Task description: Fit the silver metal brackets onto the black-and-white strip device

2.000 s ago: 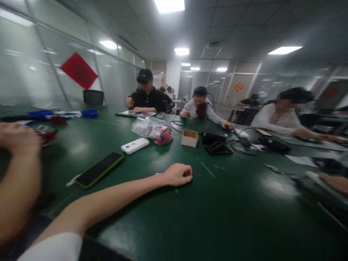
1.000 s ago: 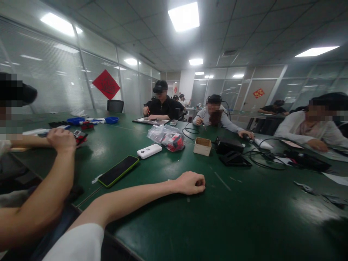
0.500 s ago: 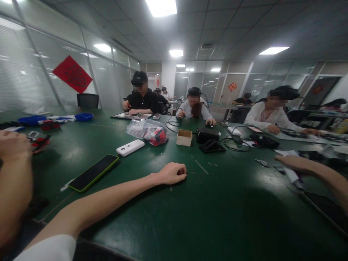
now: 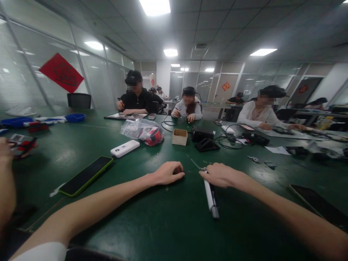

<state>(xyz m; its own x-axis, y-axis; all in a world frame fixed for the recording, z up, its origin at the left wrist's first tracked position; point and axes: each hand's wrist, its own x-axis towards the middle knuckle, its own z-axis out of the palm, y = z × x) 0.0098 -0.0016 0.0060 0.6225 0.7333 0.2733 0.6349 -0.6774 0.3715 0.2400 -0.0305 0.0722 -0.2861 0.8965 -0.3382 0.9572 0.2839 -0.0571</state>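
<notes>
My left hand (image 4: 168, 172) rests on the green table (image 4: 152, 224), fingers loosely curled, a gap showing between thumb and forefinger. I see nothing held in it. To its right, my right hand (image 4: 220, 174) grips the upper end of a long, narrow white-and-black object (image 4: 210, 199) with a grey tip. That object points toward me, and a small metallic bit shows at its far end. My fingers hide the rest of it, so its kind is unclear. The two hands are apart.
A phone in a green case (image 4: 85, 176) and a white power bank (image 4: 125, 148) lie left. Beyond are a bagged red item (image 4: 146, 132), a small open box (image 4: 179, 137) and black devices (image 4: 203, 136). Another phone (image 4: 318, 203) lies right. A neighbour's arm (image 4: 5, 177) reaches in; people sit opposite.
My right hand has swung in from the far right to the middle, bringing the long white-and-black object. My left hand stays put. The view has turned slightly right.
</notes>
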